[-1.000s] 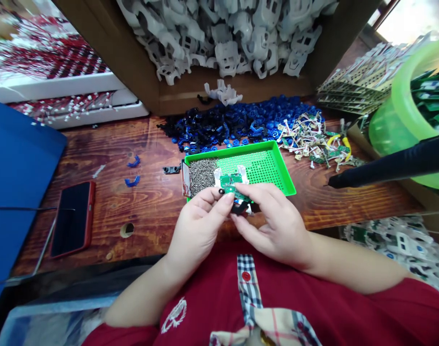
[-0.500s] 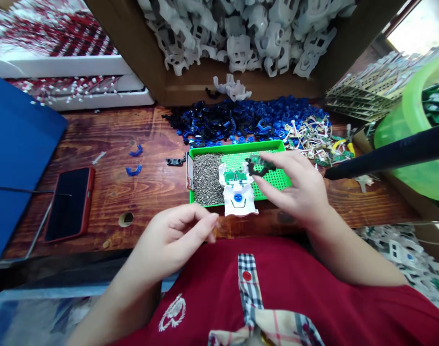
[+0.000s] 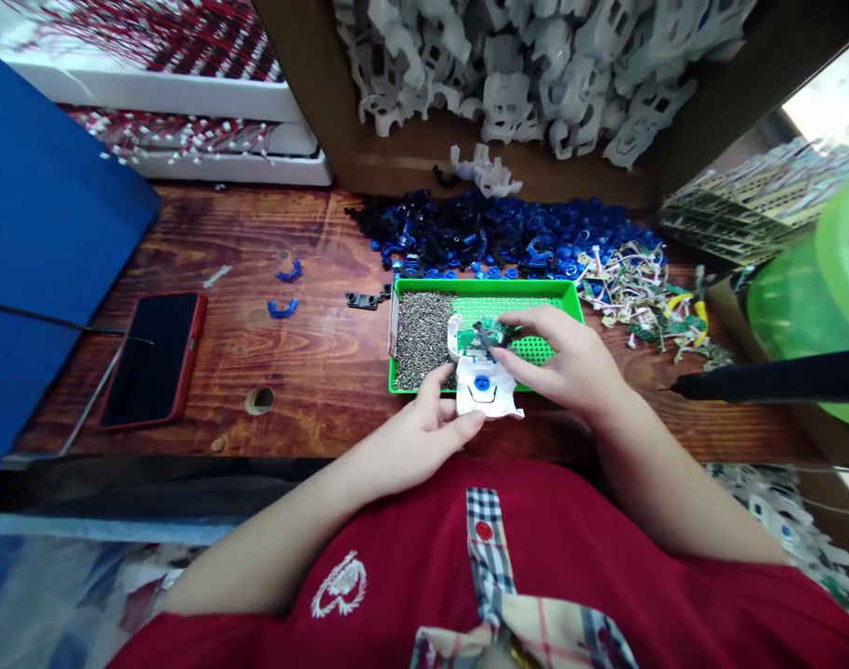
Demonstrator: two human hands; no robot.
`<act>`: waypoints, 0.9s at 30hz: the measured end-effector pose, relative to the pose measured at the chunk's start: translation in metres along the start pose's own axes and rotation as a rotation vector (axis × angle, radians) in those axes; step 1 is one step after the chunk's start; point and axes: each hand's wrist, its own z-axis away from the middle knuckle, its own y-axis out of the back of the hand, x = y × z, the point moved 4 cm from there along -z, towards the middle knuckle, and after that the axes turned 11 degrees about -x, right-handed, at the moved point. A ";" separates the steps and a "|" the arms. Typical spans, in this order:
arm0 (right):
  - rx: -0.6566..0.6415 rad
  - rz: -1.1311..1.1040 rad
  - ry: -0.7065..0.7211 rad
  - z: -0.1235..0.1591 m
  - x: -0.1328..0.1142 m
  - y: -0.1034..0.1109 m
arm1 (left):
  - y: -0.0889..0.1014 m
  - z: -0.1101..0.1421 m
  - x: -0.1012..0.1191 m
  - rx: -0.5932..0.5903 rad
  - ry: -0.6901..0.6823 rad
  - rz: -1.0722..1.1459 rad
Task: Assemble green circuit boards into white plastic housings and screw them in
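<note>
A white plastic housing with a blue button and a small green circuit board on top rests on the near edge of a green tray. My left hand grips the housing's near-left side with thumb and fingers. My right hand pinches a small dark part and holds it against the green board on the housing. A heap of tiny metal screws fills the tray's left half.
A pile of blue and black plastic bits lies behind the tray, with wired green boards to the right. A cardboard box of white housings stands at the back. A red phone lies left. A black tool and green tub are right.
My left hand moved forward from near my chest and took hold of the housing. My right hand brought the dark part left and down onto the green board.
</note>
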 end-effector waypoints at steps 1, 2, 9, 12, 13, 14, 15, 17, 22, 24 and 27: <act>-0.017 -0.034 -0.004 0.002 0.000 0.000 | -0.001 -0.004 0.000 -0.024 0.006 0.025; -0.037 -0.062 -0.004 0.004 -0.001 0.001 | -0.002 -0.009 0.000 -0.046 0.010 0.057; -0.120 -0.104 0.062 0.018 -0.012 0.005 | -0.009 -0.020 0.004 -0.068 -0.019 0.329; -0.092 -0.098 0.089 0.022 -0.017 0.009 | -0.013 -0.018 0.007 -0.078 -0.117 0.356; -0.082 -0.079 0.103 0.023 -0.019 0.010 | -0.014 -0.017 0.008 -0.075 -0.154 0.352; -0.071 -0.054 0.122 0.024 -0.022 0.012 | -0.015 -0.016 0.009 -0.067 -0.186 0.345; -0.061 -0.027 0.144 0.025 -0.025 0.013 | -0.016 -0.015 0.010 -0.056 -0.206 0.339; -0.043 0.025 0.189 0.026 -0.031 0.016 | -0.019 -0.014 0.010 -0.047 -0.213 0.321; -0.044 0.142 0.270 0.028 -0.041 0.020 | -0.024 -0.013 0.010 -0.063 -0.187 0.272; -0.034 0.155 0.282 0.029 -0.043 0.022 | -0.024 -0.013 0.010 -0.061 -0.198 0.278; -0.012 0.163 0.272 0.029 -0.045 0.023 | -0.023 -0.013 0.010 -0.057 -0.217 0.277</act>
